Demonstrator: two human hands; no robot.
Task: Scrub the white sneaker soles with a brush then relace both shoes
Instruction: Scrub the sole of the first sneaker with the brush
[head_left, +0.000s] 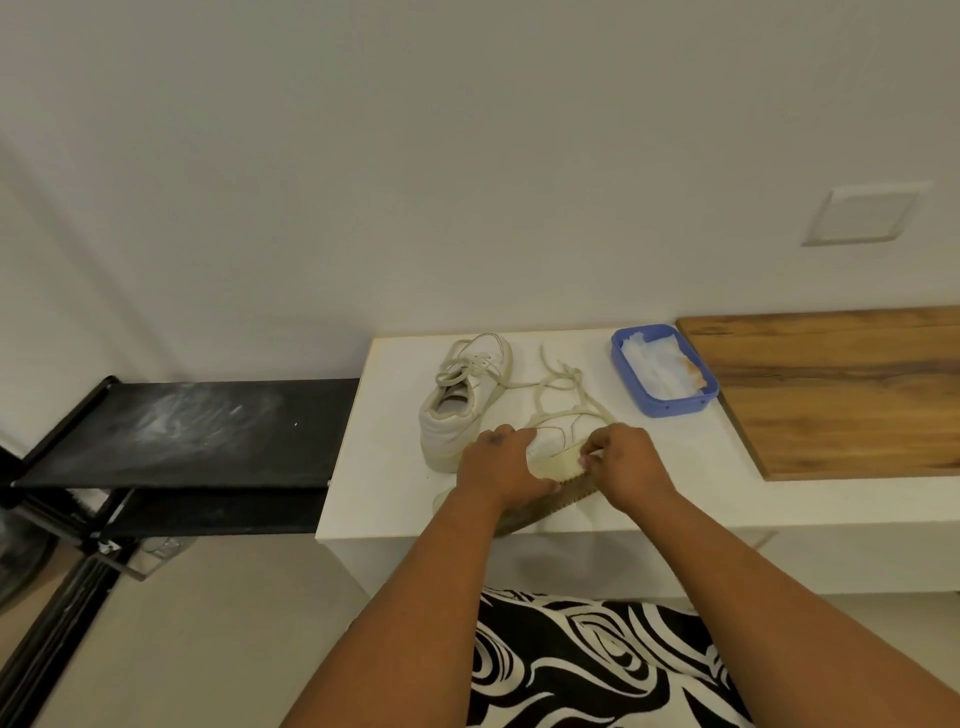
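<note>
Matt white counter (395, 467), grained wood board (841, 395), blue plastic tray (670, 408) — dusty black rack (208, 431).

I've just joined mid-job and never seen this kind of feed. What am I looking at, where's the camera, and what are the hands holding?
There is one picture, from a camera worn on a person's head, looking down at their bare arms. No robot is involved. On the white counter the left hand steadies a white sneaker tipped on its side, sole toward the camera. The right hand pinches something small against the sole edge; I cannot tell what. A second sneaker stands behind, laces loose. A blue tray of wipes sits to the right.
</note>
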